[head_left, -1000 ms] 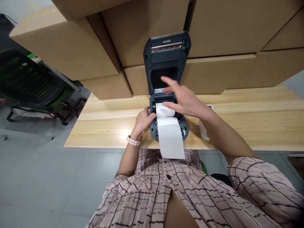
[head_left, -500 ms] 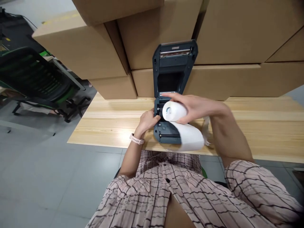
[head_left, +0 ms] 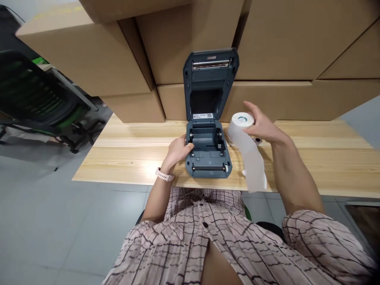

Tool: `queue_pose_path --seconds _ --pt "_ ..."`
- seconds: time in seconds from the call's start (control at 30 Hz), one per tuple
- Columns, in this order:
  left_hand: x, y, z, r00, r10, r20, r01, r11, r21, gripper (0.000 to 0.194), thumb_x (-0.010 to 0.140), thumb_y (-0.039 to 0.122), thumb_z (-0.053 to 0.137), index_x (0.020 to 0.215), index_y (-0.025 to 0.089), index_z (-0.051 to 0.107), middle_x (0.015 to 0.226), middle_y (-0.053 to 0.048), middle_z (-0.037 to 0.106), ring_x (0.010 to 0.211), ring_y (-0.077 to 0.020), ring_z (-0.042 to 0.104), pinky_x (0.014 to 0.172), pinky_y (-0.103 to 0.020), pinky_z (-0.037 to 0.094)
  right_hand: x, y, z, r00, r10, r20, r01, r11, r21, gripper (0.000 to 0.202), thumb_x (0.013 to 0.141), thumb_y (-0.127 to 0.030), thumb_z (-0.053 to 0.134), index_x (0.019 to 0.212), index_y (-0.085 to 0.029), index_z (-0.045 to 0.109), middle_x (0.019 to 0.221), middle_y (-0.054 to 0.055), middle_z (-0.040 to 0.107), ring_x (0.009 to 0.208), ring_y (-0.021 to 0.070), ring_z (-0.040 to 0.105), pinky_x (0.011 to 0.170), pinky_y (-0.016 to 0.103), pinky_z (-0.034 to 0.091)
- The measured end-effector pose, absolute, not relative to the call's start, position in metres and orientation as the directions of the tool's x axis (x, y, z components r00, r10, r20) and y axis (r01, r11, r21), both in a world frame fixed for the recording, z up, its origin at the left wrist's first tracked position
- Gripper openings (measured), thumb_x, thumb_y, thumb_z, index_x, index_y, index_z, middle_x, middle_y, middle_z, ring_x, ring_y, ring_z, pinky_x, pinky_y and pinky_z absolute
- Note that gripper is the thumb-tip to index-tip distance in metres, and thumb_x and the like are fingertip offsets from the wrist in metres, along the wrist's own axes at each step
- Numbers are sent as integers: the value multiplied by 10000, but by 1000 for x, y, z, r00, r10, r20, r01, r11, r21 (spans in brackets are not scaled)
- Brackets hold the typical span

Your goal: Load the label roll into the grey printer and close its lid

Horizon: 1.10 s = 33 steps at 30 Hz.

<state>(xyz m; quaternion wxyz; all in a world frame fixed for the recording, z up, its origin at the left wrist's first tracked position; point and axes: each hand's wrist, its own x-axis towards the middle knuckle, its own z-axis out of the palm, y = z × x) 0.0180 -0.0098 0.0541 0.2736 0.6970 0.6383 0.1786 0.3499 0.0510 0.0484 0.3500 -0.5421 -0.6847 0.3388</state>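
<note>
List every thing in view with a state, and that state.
Printer: open
Lid: raised
Roll: held, core end up, partly unwound
Left hand: gripping printer's left edge
Right hand: gripping roll
Wristband: worn, left wrist
Boxes: stacked

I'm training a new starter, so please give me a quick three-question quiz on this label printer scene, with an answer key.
1. Multiple choice: what is the right hand holding?
A: a cardboard box
B: a white paper roll
C: a wristband

2. True or false: the left hand is clear of the label printer.

3. Fill in the blank: the printer's lid stands ____.

Key: 1. B. 2. False; it is on the printer's left edge. 3. Open.
</note>
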Motion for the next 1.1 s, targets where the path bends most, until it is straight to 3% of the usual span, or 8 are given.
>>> queue_pose_path --seconds 0.13,0.37,0.5,0.6,0.73,0.83,0.93,1.1 --pt "18 -10 52 111 990 -87 783 -33 622 327 853 273 520 1103 175 706 1012 -124 783 926 -298 696 766 -345 463 353 53 32 -253 966 55 465 171 -869 1265 651 -418 930 1699 -246 242 1680 169 438 1531 408 455 1254 575 395" --pt "17 -10 48 103 992 -71 725 -26 689 316 798 260 510 1040 178 696 847 -87 720 766 -245 607 680 -331 379 426 7 29 -204 979 -16 230 32 -973 827 847 -546 811 1584 -435 455 1567 75 604 1529 356 483 1242 646 403" --pt "18 -10 46 103 993 -64 697 -26 717 334 783 263 513 1045 170 698 835 -81 711 756 -237 595 672 -326 369 429 -7 11 -287 942 -176 194 -123 -973 787 682 -436 951 1406 -353 653 1553 93 620 1423 332 587 1104 547 559" --pt "18 -11 45 94 994 -51 677 -26 736 337 780 271 515 1040 168 702 831 -76 706 761 -237 594 676 -325 373 418 -3 4 -283 932 -227 251 -156 -955 559 644 -490 966 1103 -221 793 1211 129 794 1042 267 762 903 430 633" --pt "17 -11 42 95 994 -50 653 -24 757 332 776 270 517 1028 169 709 795 -58 695 725 -223 580 657 -316 369 410 -7 28 -387 913 127 54 160 -986 556 630 -698 915 932 -241 816 797 57 784 694 215 727 704 395 604" --pt "16 -10 39 102 994 -38 638 -36 769 334 781 267 524 1032 164 718 807 -58 709 726 -218 595 656 -309 385 380 -18 64 -532 772 348 -65 373 -926 642 696 -831 787 1011 -272 812 673 9 712 586 187 655 665 390 565" --pt "16 -9 36 101 995 -24 618 -44 785 342 790 277 527 1042 160 727 843 -64 733 745 -223 620 673 -308 417 323 -21 92 -705 657 267 207 551 -808 479 938 -616 703 1261 -265 749 996 59 791 825 205 718 762 361 541" --pt "16 -9 34 105 994 -21 620 -49 783 384 791 283 530 1097 159 726 969 -87 778 811 -239 658 715 -317 446 247 -1 85 -712 683 165 545 685 -483 452 1051 -497 547 1397 -229 660 1320 132 742 1176 323 663 973 461 493"
